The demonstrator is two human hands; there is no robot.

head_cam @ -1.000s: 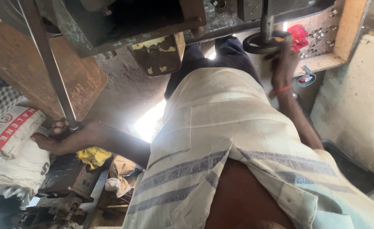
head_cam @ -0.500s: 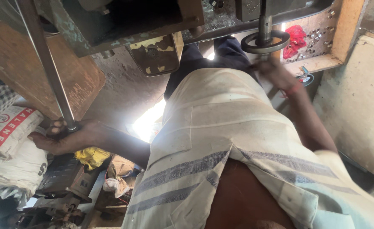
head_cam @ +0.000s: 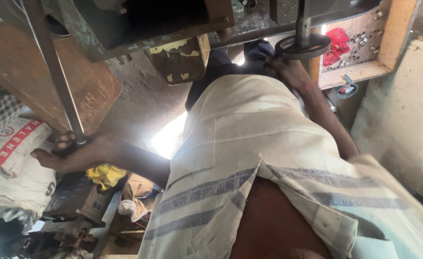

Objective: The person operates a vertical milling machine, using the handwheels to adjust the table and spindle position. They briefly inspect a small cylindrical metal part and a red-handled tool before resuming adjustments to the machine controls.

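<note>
White woven sacks with red print (head_cam: 10, 148) are stacked at far left, against a checked cloth. Just right of them, the long grey steel lever bar (head_cam: 53, 72) runs down from the top edge; its lower end is wrapped by the left hand (head_cam: 75, 153), fingers curled shut round it, thumb side toward the sacks. The grip sits at the bar's very tip, probably for leverage. Little room is left on that side: the sacks touch or nearly touch the knuckles, and the rusty brown steel plate (head_cam: 84, 91) stands close behind the bar.

Below the left hand, a yellow rag (head_cam: 105, 175), dark metal blocks and scrap are piled on the floor.

Centre top, a worn green machine frame (head_cam: 139, 29) with a chipped yellow-and-brown hanging box (head_cam: 178, 57) is seen. The middle of the view is filled by the person's pale striped shirt (head_cam: 250, 158).

At right, the dark round metal handwheel (head_cam: 301, 46) on a vertical shaft is touched at its lower rim by the right hand (head_cam: 288, 72); whether the fingers are closed round the rim cannot be told. Free space is left around the wheel's right edge, up to the wooden box-shelf (head_cam: 389, 43) holding bolts and a red cloth (head_cam: 337, 41).
</note>
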